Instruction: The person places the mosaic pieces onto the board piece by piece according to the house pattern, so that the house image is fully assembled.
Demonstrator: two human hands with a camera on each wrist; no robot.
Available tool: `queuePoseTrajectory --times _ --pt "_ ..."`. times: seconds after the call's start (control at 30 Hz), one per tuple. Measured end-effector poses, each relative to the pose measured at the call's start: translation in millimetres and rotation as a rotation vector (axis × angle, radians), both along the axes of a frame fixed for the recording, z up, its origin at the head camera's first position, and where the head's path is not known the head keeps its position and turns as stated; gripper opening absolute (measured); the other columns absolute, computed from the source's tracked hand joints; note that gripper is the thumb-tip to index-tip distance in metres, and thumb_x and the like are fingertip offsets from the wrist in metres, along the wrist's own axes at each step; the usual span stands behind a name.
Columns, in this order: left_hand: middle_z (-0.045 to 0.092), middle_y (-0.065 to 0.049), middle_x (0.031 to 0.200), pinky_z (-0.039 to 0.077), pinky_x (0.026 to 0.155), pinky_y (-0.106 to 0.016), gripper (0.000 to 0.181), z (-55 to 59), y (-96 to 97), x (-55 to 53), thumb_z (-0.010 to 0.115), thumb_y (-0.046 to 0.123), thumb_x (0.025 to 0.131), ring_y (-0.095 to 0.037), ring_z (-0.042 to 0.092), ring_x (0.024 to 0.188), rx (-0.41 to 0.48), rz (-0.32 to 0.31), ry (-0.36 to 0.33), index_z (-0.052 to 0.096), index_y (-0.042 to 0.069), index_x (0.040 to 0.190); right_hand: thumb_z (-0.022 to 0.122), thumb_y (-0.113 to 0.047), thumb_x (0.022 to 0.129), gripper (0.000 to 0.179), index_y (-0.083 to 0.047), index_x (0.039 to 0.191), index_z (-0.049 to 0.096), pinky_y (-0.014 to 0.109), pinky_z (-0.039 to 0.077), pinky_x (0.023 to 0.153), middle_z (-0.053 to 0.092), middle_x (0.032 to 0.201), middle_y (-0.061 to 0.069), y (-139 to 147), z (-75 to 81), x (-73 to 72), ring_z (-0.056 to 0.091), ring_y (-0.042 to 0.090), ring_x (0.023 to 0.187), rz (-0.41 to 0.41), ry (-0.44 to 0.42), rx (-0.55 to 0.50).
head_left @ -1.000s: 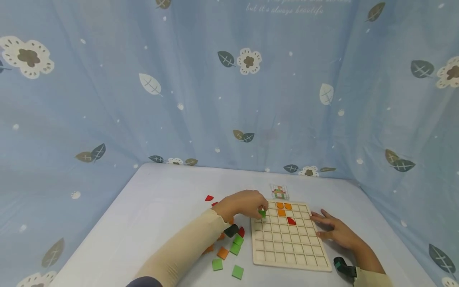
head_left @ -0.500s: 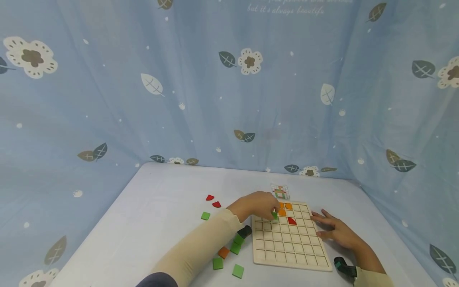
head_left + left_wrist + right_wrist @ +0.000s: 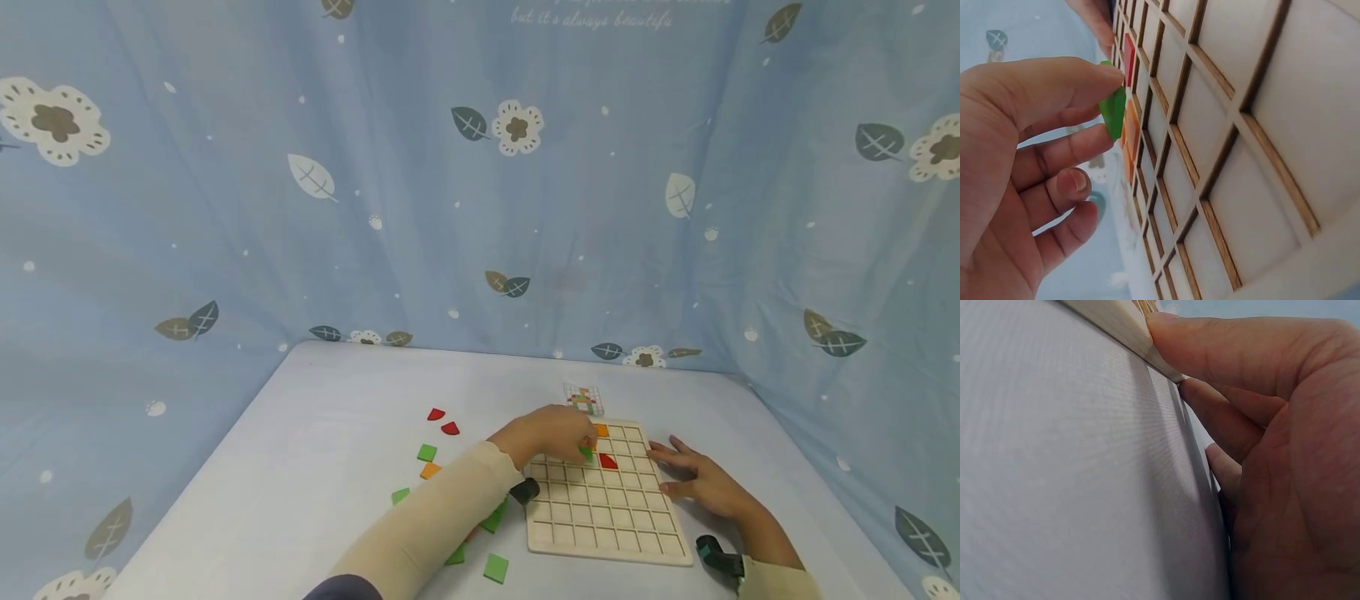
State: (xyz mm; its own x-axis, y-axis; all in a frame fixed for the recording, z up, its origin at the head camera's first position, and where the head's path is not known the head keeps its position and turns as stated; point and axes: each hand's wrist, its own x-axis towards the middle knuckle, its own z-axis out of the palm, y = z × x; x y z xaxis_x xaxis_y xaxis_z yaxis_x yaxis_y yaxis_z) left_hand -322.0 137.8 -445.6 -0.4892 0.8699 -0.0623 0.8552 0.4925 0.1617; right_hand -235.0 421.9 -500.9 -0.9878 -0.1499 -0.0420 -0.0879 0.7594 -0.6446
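Observation:
My left hand [image 3: 553, 435] pinches a green square tile [image 3: 1114, 107] between thumb and forefinger, over the upper part of a wooden grid board [image 3: 570, 542]. The tile is tilted in the left wrist view, close to an orange piece [image 3: 1130, 140] and a red quarter-round piece [image 3: 1129, 59] on the board. In the head view that red piece [image 3: 608, 461] lies just right of the fingers, and the hand partly hides the orange pieces [image 3: 602, 430]. With fingers extended, my right hand [image 3: 705, 485] touches the board's right edge, its thumb against the rim [image 3: 1138, 334].
A small printed pattern card [image 3: 583, 400] lies behind the board. Left of it are two red quarter-round pieces [image 3: 450, 428], an orange piece [image 3: 431, 470] and several green tiles [image 3: 496, 568], some partly hidden by the left sleeve [image 3: 435, 517]. A blue curtain [image 3: 375, 167] hangs behind the table.
My left hand has moved right across the board with the green tile, from its left columns to beside the red piece. My right hand has stayed at the board's edge.

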Motion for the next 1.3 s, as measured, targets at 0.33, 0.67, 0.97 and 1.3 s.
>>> queuePoseTrajectory --times 0.33,0.67,0.97,1.3 --pt "0.059 0.015 0.081 0.039 0.062 -0.021 0.009 -1.2 6.1 0.5 0.072 0.021 0.087 -0.003 0.047 0.067 0.026 -0.012 -0.034 0.07 0.026 0.094 0.081 -0.035 0.072 0.071 -0.007 0.133 0.06 0.075 0.008 0.099 0.038 0.149 0.017 -1 0.0 0.4 0.009 0.051 0.14 -0.011 -0.011 -0.01" --pt "0.06 0.017 0.087 0.043 0.068 -0.021 0.013 -5.8 10.6 1.2 0.075 0.031 0.087 0.0 0.051 0.074 0.01 0.018 -0.032 0.071 0.027 0.099 0.082 -0.033 0.073 0.068 -0.005 0.131 0.061 0.076 0.006 0.099 0.039 0.148 0.019 0 1.8 1.3 0.008 0.051 0.141 0.004 0.012 -0.047" --pt "0.062 0.019 0.092 0.045 0.072 -0.02 0.018 -10.6 13.4 -1.0 0.076 0.036 0.085 0.002 0.055 0.08 0.005 0.008 -0.015 0.072 0.027 0.101 0.08 -0.036 0.073 0.069 -0.007 0.132 0.061 0.076 0.008 0.099 0.039 0.149 0.018 -2 2.3 1.7 0.01 0.051 0.14 -0.004 0.009 -0.006" --pt "0.054 0.015 0.076 0.034 0.059 -0.022 0.011 -12.0 14.4 -0.8 0.076 0.034 0.085 -0.004 0.042 0.065 0.008 0.003 -0.008 0.067 0.027 0.083 0.081 -0.037 0.072 0.07 -0.007 0.132 0.061 0.076 0.008 0.099 0.039 0.149 0.018 -3 3.4 1.9 0.01 0.051 0.14 -0.009 0.005 -0.013"
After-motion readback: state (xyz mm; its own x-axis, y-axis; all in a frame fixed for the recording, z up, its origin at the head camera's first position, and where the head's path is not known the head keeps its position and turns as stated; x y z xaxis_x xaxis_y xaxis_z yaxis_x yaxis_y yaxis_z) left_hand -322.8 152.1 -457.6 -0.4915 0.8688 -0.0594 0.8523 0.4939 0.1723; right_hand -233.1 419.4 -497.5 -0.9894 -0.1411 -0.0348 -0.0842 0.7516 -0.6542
